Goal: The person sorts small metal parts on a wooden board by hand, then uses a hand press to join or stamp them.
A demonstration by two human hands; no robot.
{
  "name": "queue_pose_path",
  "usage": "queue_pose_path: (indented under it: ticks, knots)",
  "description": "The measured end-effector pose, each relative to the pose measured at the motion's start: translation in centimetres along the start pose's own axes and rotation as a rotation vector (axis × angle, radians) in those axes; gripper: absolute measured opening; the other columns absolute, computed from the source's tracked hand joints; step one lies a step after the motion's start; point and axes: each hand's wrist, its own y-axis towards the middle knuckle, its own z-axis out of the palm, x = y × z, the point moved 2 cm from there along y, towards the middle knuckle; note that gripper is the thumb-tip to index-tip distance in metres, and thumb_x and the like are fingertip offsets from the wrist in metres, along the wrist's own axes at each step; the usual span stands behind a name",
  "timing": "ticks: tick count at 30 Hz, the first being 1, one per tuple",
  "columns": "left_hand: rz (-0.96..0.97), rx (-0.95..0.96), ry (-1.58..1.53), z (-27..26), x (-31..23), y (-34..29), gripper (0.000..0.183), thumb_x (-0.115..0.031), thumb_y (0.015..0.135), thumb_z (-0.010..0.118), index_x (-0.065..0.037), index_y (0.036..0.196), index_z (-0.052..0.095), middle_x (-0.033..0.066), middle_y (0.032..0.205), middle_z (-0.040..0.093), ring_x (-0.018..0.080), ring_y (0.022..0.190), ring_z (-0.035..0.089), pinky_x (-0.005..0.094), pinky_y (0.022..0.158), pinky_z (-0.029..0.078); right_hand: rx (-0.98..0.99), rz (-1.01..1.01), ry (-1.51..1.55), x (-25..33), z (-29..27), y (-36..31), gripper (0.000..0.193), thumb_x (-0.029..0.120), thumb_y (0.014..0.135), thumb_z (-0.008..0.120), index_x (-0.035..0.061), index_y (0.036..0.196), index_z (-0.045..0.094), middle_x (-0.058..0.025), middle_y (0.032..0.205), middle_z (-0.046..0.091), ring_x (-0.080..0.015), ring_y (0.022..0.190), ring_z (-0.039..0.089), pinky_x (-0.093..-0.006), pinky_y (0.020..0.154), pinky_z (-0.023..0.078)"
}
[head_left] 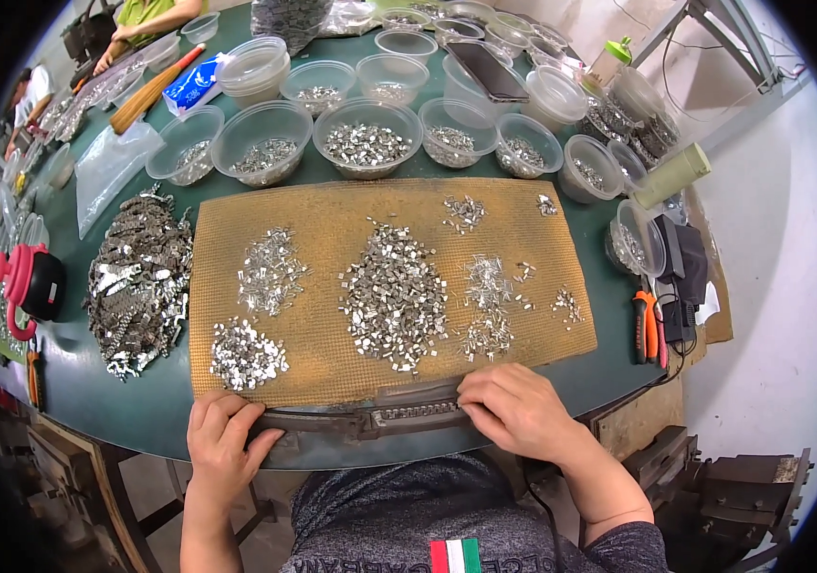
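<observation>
A long dark bar lies along the table's front edge, with a row of small silvery links set in its middle section. My left hand is closed at the bar's left end, thumb and fingers pinching it. At the other end my right hand grips the bar with curled fingertips. Just beyond lies a tan textured mat bearing loose metal pieces: a large central pile, a bright pile at the near left, thin pieces above it, and smaller piles on the right.
Clear plastic bowls of metal parts line the mat's far side. A heap of linked metal strips lies left, near a pink-and-black cup. Orange-handled pliers rest right. A phone tops a container. Other people sit far left.
</observation>
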Motion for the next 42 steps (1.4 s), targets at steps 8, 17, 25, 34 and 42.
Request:
queue_pose_path:
  ticks: [8,17,25,34,42]
  knots:
    - [0.072,-0.005,0.003,0.0,0.2,0.1,0.042,-0.022,0.069,0.087,-0.008,0.102,0.067,0.0073,0.100,0.064,0.0316,0.099,0.062,0.0447,0.084,0.050,-0.046,0.022,-0.118,1.3,0.8,-0.8,0.018,0.003,0.082,0.077,0.0059,0.097,0.068,-0.0058,0.105,0.071,-0.0271,0.100,0.070,-0.0392,0.086,0.056]
    - [0.114,0.000,-0.068,-1.5,-0.3,0.1,0.042,-0.021,0.068,0.089,-0.007,0.099,0.063,0.0078,0.095,0.064,0.0308,0.087,0.064,0.0420,0.073,0.052,-0.005,0.193,0.078,0.8,0.4,-0.9,0.016,0.004,0.083,0.076,0.0066,0.098,0.069,-0.0062,0.105,0.072,-0.0272,0.106,0.069,-0.0406,0.092,0.054]
    - [0.122,-0.013,-0.273,-4.1,-2.8,0.3,0.051,-0.029,0.059,0.098,-0.010,0.094,0.066,0.0045,0.093,0.066,0.0266,0.082,0.067,0.0384,0.069,0.056,-0.091,0.188,0.025,0.5,1.1,-1.3,0.016,0.008,0.084,0.079,0.0064,0.098,0.071,-0.0069,0.104,0.073,-0.0283,0.104,0.069,-0.0407,0.091,0.054]
    - [0.406,-0.006,-0.649,0.1,-9.4,6.3,0.043,-0.024,0.071,0.092,-0.008,0.108,0.076,0.0033,0.093,0.062,0.0238,0.090,0.067,0.0347,0.074,0.058,-0.211,0.252,-0.038,-1.5,-0.2,-4.3,0.018,0.009,0.085,0.079,0.0068,0.102,0.075,-0.0067,0.102,0.073,-0.0277,0.090,0.069,-0.0380,0.080,0.055]
    - [0.442,0.091,-0.331,7.1,-14.0,9.6,0.045,-0.018,0.074,0.088,-0.004,0.114,0.072,0.0075,0.101,0.064,0.0275,0.100,0.064,0.0385,0.080,0.054,-0.160,0.270,-0.101,-1.5,-1.0,-5.3,0.027,0.009,0.082,0.080,0.0075,0.109,0.076,-0.0065,0.105,0.070,-0.0284,0.093,0.067,-0.0398,0.083,0.053]
